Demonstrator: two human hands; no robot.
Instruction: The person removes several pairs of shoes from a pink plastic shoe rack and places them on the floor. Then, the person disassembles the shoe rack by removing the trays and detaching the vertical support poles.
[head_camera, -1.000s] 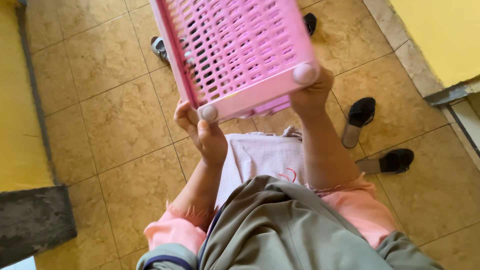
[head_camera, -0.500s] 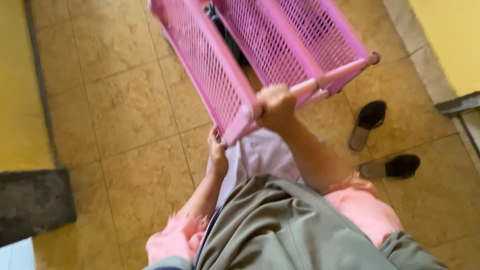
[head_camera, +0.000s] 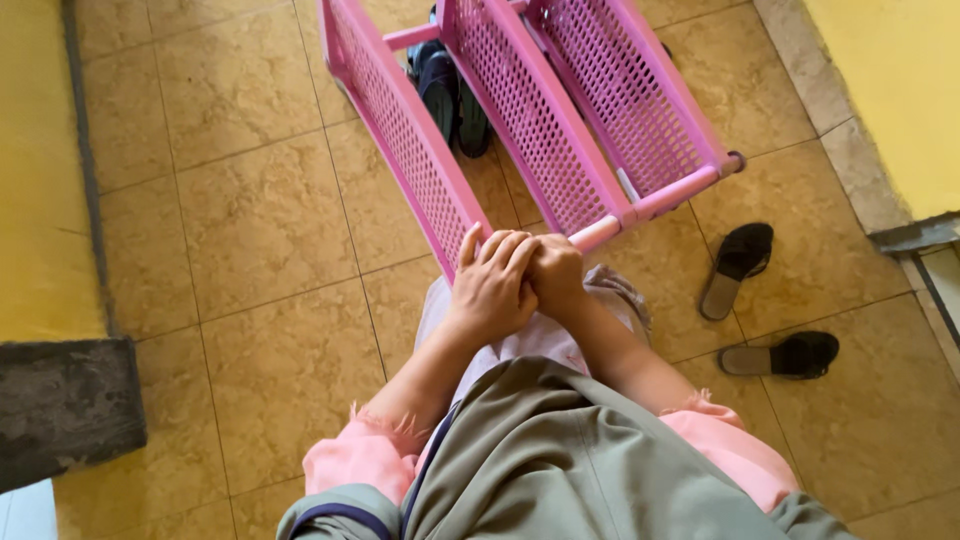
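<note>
A pink plastic rack (head_camera: 520, 120) with perforated shelves and round posts stands tilted over the tan tiled floor in front of me. My right hand (head_camera: 556, 275) grips the near end of a pink post on the rack. My left hand (head_camera: 492, 285) lies over the right one, fingers curled across it and touching the rack's near corner. Both forearms come out of pink frayed sleeves under a grey-green vest.
Dark shoes (head_camera: 450, 90) lie on the floor under the rack. A black slipper (head_camera: 738, 265) and its pair (head_camera: 785, 353) lie to the right. Yellow walls (head_camera: 890, 90) stand right and left, with a grey concrete block (head_camera: 60, 405) at lower left.
The rack has swung down from in front of my face toward the floor and away from me. My left hand moved from the rack's corner onto my right hand.
</note>
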